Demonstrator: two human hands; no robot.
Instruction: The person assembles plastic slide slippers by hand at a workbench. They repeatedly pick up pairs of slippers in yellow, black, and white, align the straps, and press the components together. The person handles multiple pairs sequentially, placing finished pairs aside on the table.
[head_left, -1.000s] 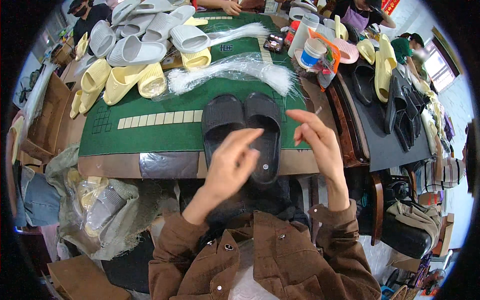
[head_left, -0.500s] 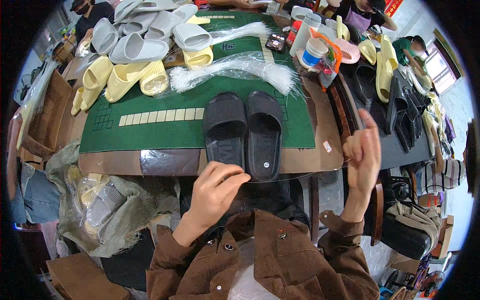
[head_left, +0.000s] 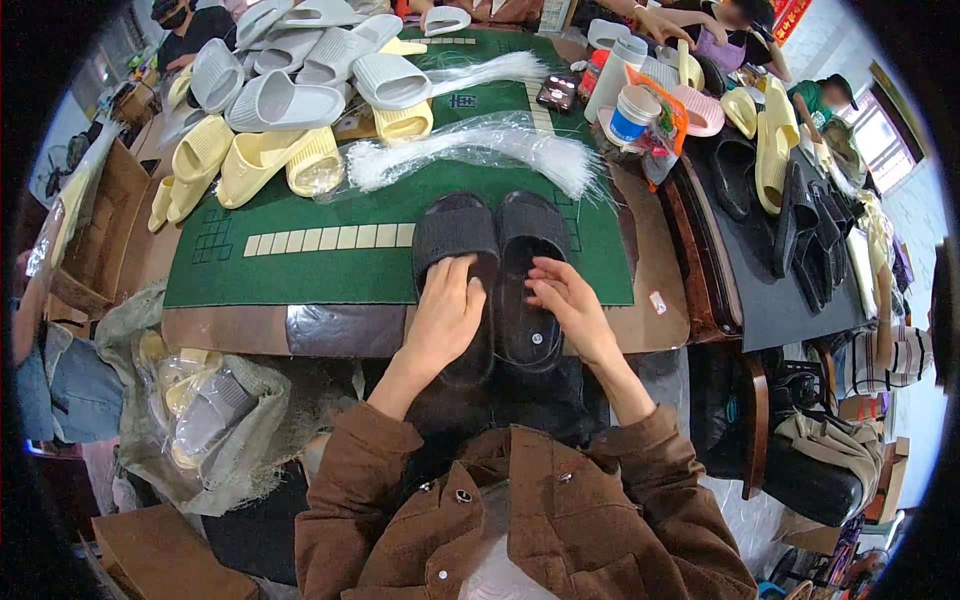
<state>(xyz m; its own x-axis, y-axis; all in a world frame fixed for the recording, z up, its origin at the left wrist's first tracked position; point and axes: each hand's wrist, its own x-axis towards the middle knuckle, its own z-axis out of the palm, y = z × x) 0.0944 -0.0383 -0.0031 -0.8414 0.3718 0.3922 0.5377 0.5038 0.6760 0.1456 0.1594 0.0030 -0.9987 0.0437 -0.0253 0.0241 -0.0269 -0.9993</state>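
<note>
Black slippers (head_left: 456,228) sit paired at the worktop (head_left: 240,327) edge, probably for easy reach; left hand (head_left: 447,315) partly inside one, right hand (head_left: 574,312) half-curled over the other, both grips unclear

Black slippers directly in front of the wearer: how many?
2: the left slipper, under the left hand, and the right slipper, under the right hand. None seems hidden there.

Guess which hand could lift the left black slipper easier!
Probably the left hand: its fingers are at the strap of the left black slipper; the right hand is over the right slipper.
</note>
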